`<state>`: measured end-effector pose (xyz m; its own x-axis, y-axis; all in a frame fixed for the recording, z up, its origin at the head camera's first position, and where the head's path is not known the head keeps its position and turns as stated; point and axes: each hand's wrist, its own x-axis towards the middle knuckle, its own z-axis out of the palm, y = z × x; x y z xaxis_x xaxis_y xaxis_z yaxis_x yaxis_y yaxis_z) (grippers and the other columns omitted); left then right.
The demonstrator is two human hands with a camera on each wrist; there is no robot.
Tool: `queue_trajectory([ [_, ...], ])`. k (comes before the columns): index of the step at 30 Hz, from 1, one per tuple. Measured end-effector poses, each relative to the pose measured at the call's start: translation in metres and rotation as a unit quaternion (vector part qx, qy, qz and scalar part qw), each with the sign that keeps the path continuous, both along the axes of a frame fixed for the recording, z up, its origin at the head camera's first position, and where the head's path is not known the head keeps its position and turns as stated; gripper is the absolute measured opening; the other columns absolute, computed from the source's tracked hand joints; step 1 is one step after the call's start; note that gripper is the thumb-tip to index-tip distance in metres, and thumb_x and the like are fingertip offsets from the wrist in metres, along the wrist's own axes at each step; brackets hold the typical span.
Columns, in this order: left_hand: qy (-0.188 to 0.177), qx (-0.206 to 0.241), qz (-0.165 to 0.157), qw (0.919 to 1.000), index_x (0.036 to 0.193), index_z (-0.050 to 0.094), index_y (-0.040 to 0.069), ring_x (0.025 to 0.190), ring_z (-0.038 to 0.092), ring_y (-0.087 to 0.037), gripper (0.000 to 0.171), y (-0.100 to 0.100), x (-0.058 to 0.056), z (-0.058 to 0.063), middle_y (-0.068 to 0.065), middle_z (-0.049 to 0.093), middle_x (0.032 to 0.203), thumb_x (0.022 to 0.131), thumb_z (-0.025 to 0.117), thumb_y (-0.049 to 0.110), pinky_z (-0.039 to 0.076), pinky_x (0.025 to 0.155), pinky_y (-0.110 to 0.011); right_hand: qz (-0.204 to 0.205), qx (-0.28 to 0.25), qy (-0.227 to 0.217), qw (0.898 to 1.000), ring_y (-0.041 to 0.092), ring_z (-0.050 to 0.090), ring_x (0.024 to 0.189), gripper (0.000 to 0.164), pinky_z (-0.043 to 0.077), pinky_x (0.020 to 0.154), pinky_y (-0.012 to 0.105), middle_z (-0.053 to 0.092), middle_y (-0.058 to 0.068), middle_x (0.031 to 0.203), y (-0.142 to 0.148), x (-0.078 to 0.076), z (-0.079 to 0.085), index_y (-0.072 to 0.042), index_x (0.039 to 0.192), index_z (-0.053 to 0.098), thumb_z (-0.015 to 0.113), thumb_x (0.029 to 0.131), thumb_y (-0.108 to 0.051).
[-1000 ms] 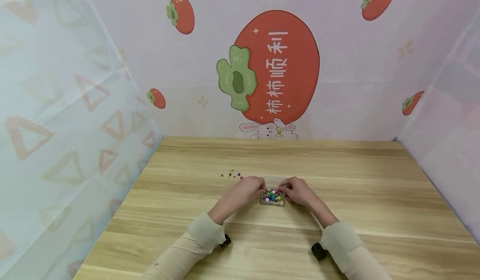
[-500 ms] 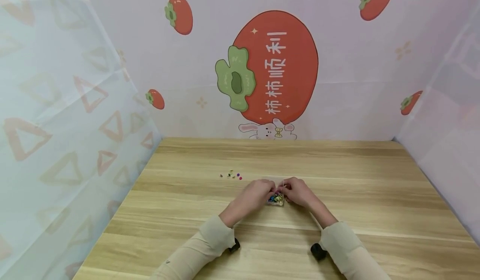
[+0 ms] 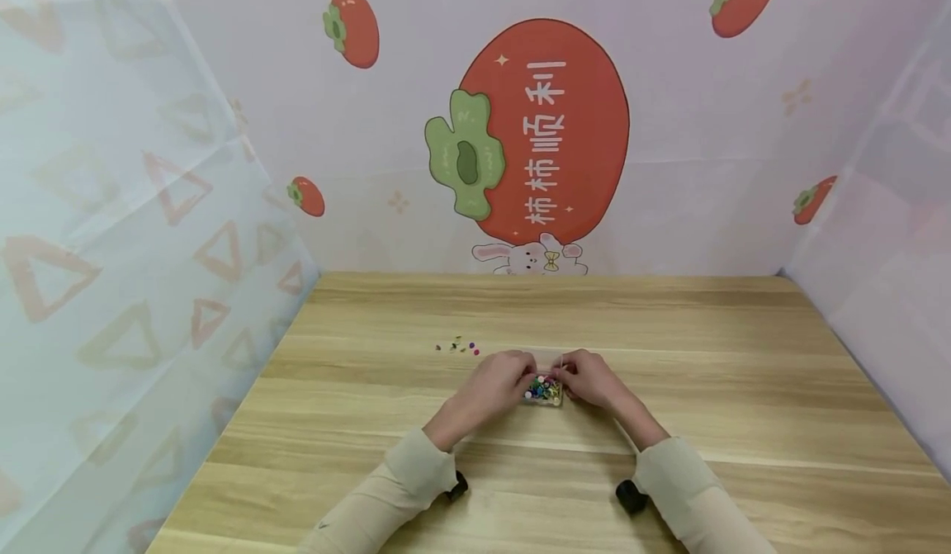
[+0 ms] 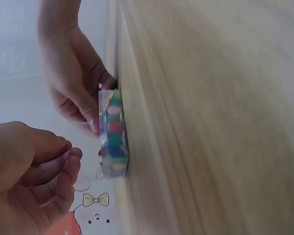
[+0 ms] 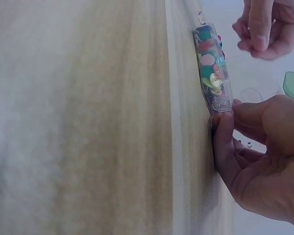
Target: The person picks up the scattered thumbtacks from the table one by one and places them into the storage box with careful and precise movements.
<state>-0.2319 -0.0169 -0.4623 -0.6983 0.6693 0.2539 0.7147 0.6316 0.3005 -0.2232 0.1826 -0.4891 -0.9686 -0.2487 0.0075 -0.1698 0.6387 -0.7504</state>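
Note:
A small clear plastic box [image 3: 545,390] full of coloured thumbtacks [image 5: 214,78] lies on the table, its clear lid standing up at the back. My right hand [image 3: 590,376] pinches the box's right end between thumb and fingers, as the right wrist view [image 5: 264,152] shows. Just left of the box, my left hand [image 3: 496,382] hovers with fingers loosely curled and thumb near the index finger; nothing shows between them. The left wrist view has this left hand [image 4: 34,176] beside the open box [image 4: 113,134]. Several loose thumbtacks [image 3: 456,346] lie behind the left hand.
The wooden table [image 3: 669,331] reaches back to a printed backdrop [image 3: 698,125] with persimmons and a rabbit. Printed cloth [image 3: 149,290] walls in the left side. A black camera mount [image 3: 631,496] hangs under the right cuff, another [image 3: 457,486] under the left.
My left hand moved right over the box, then drew back to its left side, uncovering more thumbtacks. The right hand has stayed at the box's right end.

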Motion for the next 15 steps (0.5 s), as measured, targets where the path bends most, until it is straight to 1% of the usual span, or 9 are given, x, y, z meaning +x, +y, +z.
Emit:
queue_trajectory([
  [4,-0.008,0.01,0.016,0.9998,0.091,0.067,0.01,0.069,0.056,-0.006,0.006,-0.017,-0.006,0.0,0.001,0.068,0.081,0.091,0.062,0.012,0.05,0.061,-0.02,-0.002,0.002,0.003,1.0,0.009,0.049,0.046,0.012,0.043,0.049,0.026,0.061,0.002,0.057,-0.001,0.001,0.001,-0.007,0.091,0.071,0.059,0.093,-0.009],
  [7,-0.009,0.017,0.034,0.9992,0.092,0.067,0.007,0.072,0.06,-0.009,0.005,-0.034,-0.012,0.002,-0.003,0.069,0.083,0.089,0.063,0.008,0.053,0.064,-0.022,-0.001,-0.001,0.0,1.0,0.009,0.05,0.046,0.012,0.043,0.048,0.026,0.061,0.002,0.058,-0.001,0.001,0.0,-0.006,0.092,0.071,0.059,0.093,-0.009],
  [10,-0.009,0.02,0.054,0.9983,0.091,0.067,0.005,0.072,0.061,-0.012,0.006,-0.052,-0.02,0.004,-0.006,0.07,0.082,0.085,0.064,0.004,0.054,0.063,-0.025,0.0,-0.001,-0.005,1.0,0.01,0.05,0.046,0.013,0.043,0.047,0.026,0.06,0.002,0.058,-0.001,0.002,0.0,-0.006,0.092,0.071,0.058,0.093,-0.009],
  [13,-0.01,0.017,0.08,0.9966,0.091,0.066,0.004,0.071,0.061,-0.014,0.008,-0.07,-0.029,0.005,-0.007,0.069,0.082,0.083,0.064,0.001,0.054,0.062,-0.027,-0.001,0.005,-0.005,1.0,0.01,0.05,0.046,0.013,0.042,0.047,0.025,0.06,0.002,0.058,-0.001,0.002,0.001,-0.007,0.092,0.071,0.058,0.094,-0.01],
  [15,-0.012,0.012,0.102,0.9946,0.092,0.066,0.003,0.073,0.061,-0.016,0.011,-0.081,-0.035,0.005,-0.008,0.069,0.084,0.082,0.064,-0.001,0.054,0.064,-0.03,-0.004,0.007,-0.007,1.0,0.01,0.049,0.046,0.013,0.042,0.047,0.025,0.059,0.002,0.058,-0.001,0.001,0.001,-0.008,0.093,0.071,0.059,0.094,-0.011],
])
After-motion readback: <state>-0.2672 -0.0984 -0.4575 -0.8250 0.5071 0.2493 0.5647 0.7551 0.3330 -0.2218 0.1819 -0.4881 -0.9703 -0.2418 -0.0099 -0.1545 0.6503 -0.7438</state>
